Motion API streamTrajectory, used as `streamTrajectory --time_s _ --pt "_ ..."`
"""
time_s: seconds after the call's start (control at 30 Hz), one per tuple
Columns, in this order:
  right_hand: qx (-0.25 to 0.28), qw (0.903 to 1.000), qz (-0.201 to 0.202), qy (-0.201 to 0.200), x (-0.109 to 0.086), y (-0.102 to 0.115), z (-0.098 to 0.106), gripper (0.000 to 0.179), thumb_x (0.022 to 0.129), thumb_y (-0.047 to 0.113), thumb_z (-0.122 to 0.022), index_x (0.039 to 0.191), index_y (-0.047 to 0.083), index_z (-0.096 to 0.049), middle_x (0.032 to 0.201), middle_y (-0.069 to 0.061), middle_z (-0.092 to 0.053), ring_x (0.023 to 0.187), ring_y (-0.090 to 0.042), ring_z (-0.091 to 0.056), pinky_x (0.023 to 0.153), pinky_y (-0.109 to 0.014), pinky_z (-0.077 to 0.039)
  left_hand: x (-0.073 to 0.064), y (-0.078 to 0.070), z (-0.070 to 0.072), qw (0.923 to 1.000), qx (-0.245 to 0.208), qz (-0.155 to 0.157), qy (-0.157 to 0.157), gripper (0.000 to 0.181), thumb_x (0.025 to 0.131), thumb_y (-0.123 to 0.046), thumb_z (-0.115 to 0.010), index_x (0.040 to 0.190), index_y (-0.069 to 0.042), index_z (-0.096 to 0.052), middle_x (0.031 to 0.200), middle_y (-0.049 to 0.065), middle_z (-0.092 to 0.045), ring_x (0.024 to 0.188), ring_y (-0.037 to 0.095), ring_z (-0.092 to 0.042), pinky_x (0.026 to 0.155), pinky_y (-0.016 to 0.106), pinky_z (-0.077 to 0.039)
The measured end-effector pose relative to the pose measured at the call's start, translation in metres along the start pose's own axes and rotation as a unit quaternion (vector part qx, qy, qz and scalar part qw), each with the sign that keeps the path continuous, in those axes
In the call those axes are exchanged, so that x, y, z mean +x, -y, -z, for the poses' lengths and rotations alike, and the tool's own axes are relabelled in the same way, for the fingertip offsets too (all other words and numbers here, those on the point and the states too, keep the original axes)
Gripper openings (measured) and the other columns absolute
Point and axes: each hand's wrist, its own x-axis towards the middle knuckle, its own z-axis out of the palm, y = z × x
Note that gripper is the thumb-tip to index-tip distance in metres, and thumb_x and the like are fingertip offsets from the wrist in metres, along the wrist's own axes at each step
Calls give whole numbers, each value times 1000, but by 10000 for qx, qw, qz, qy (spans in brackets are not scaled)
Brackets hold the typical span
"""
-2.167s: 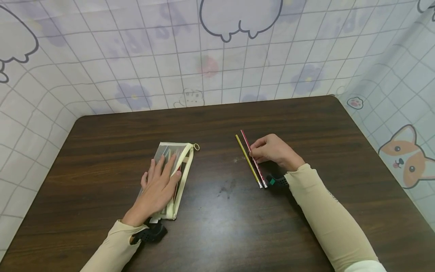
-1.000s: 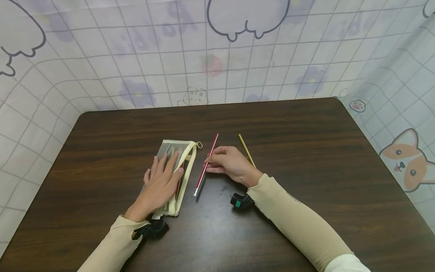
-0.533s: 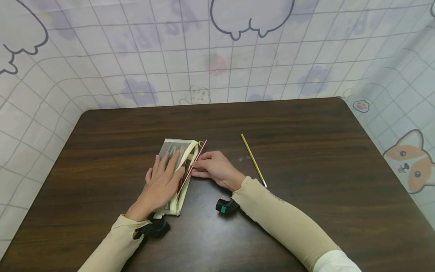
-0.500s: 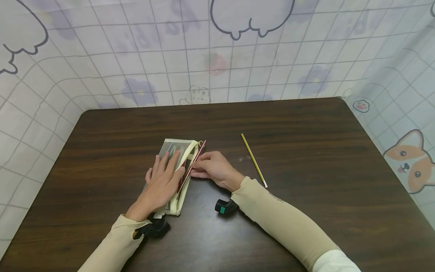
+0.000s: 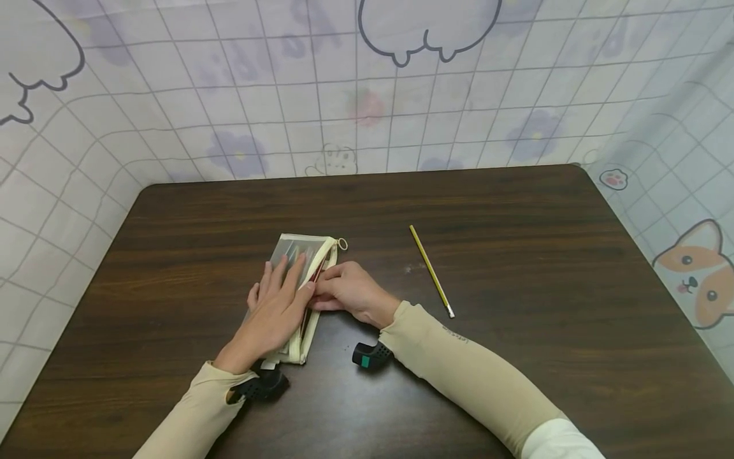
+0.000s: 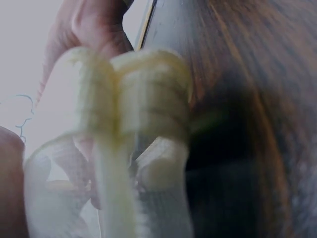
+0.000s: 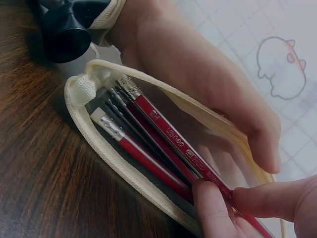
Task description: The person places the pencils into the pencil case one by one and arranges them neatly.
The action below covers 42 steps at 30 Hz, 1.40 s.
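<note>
A clear pencil case (image 5: 312, 243) with a cream zip border lies on the table, its zip undone. My left hand (image 5: 266, 322) rests flat on top of it, fingers straight, with the thumb along the opening. At that opening, my right hand (image 5: 355, 293) pinches a red pencil (image 7: 171, 136) between thumb and fingers. This pencil lies lengthwise inside the mouth of the case, its eraser end toward the zip's end. Beside it in the case is another red pencil (image 7: 143, 159) with a white eraser, along with several dark slim ones. The left wrist view is blurred, with the cream border up close.
A yellow pencil (image 5: 431, 271) lies on the dark wooden table (image 5: 516, 255) to the right of my right hand. The case's zip ring (image 5: 343, 243) sticks out at its far corner. A printed sheet (image 5: 258, 76) hangs behind the table.
My right hand has picked up the red pencil from beside the yellow one, carried it left and lowered it into the case. My left hand has stayed on the case.
</note>
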Motion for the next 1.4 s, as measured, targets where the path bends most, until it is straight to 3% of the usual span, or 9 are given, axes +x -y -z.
streamTrajectory --time_s 0.3,0.47,0.57,0.8,0.97,1.23,1.4 --pt "-188 9998 113 40 -1 3 0 21 100 -3 -57 116 -14 -65 95 -8 -70 78 -8 -71 84 -30 -63 0 0 -2 9999 93 34 25 71 108 -62 -26 169 -29 -7 177 16 2 162 45 14 120 74 5" --pt "-307 9995 87 -25 0 4 0 27 99 -2 -59 123 -13 -65 94 -8 -71 75 -6 -70 73 -22 -61 0 0 -2 9996 273 15 26 84 103 -62 -46 169 -25 -8 176 17 1 161 48 11 119 75 2" --pt "-306 9995 75 3 0 4 0 27 99 -2 -60 124 -13 -65 96 -10 -73 76 -6 -70 75 -22 -61 0 0 -2 9995 319 -16 5 86 101 -53 -53 169 -24 -9 176 18 1 161 48 10 119 75 1" --pt "-263 9996 121 53 1 5 -2 22 100 -3 -60 119 -13 -66 95 -9 -72 78 -7 -71 82 -26 -63 -2 0 -1 9999 41 -23 104 70 105 -33 -35 169 -26 -7 177 15 2 162 44 16 119 73 5" --pt "-159 9998 112 68 1 6 -2 24 99 -6 -59 121 -15 -65 92 -10 -72 76 -8 -72 83 -28 -63 -3 -1 1 10000 -8 -56 74 65 106 -28 -26 169 -23 -9 177 15 1 162 43 14 119 73 4" --pt "-335 9993 138 -52 -2 11 -1 26 100 -3 -59 122 -15 -66 107 -27 -76 79 -11 -74 84 -31 -63 -2 -4 3 10000 -80 -6 18 63 107 -26 -21 169 -23 -8 177 15 -2 162 44 12 119 74 2" --pt "-290 9993 197 -138 -4 12 2 26 100 -2 -58 120 -15 -67 104 -27 -76 79 -13 -75 83 -31 -64 0 -7 7 9996 -204 159 65 67 104 -24 -23 169 -26 -6 177 14 -3 163 43 11 118 75 0"
